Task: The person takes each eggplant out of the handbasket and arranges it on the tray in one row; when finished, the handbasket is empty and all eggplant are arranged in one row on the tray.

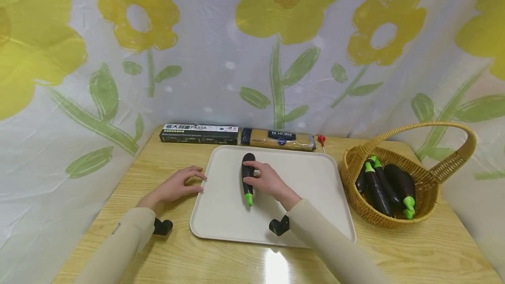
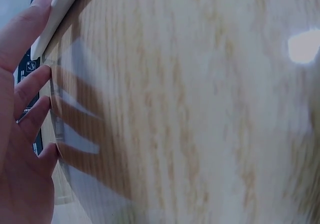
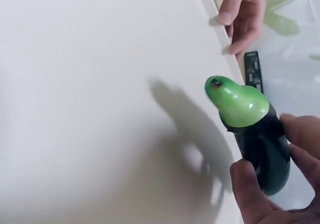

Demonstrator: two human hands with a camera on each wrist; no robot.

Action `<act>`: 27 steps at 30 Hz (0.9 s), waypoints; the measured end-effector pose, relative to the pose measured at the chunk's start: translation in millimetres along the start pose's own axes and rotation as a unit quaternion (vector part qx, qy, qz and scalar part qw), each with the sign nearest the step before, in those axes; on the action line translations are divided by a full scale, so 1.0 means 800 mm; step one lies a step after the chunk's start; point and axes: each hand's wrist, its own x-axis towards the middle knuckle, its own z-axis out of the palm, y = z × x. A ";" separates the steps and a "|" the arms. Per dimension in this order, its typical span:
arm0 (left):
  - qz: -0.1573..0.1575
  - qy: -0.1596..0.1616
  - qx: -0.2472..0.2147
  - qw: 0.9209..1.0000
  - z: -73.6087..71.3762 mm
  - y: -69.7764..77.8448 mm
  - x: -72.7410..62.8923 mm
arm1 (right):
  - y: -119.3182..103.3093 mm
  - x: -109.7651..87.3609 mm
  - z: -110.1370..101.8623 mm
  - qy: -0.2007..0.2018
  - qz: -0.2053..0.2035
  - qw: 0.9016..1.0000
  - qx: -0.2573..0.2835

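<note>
The right hand [image 1: 270,181] grips a dark eggplant [image 1: 247,172] with a green stem end, thumb on one side and fingers on the other; the stem end points toward the person. Both are over the white tray [image 1: 307,187], and the shadow set apart from the eggplant in the right wrist view suggests that it is held above the surface. The left hand [image 1: 179,185], its fingers spread and relaxed, touches the tray's near-left rim and grasps nothing. To the right of the right hand, on the worktop [image 1: 189,262], stands a wicker basket [image 1: 371,209] containing further eggplants [image 1: 378,189]; beyond the hands, past the tray's far edge, lie a pasta box [image 1: 199,135] and a pasta packet [image 1: 278,139]. The step in hand is judged to be the placing of one eggplant on the tray. The next move would call for lowering it level beneath the right hand, then parting thumb and fingers gently, lest the rounded body roll, while the left hand steadies the rim.
</note>
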 end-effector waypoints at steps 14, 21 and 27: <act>-0.006 -0.002 0.006 1.000 -0.003 0.000 -0.001 | -0.018 0.029 0.045 0.014 0.003 0.996 -0.090; -0.008 -0.004 0.009 1.000 -0.002 0.000 0.001 | -0.024 0.032 0.054 0.015 0.022 0.995 -0.100; -0.009 -0.008 0.010 1.000 -0.002 0.001 0.003 | -0.024 0.028 0.058 0.024 0.036 0.996 -0.083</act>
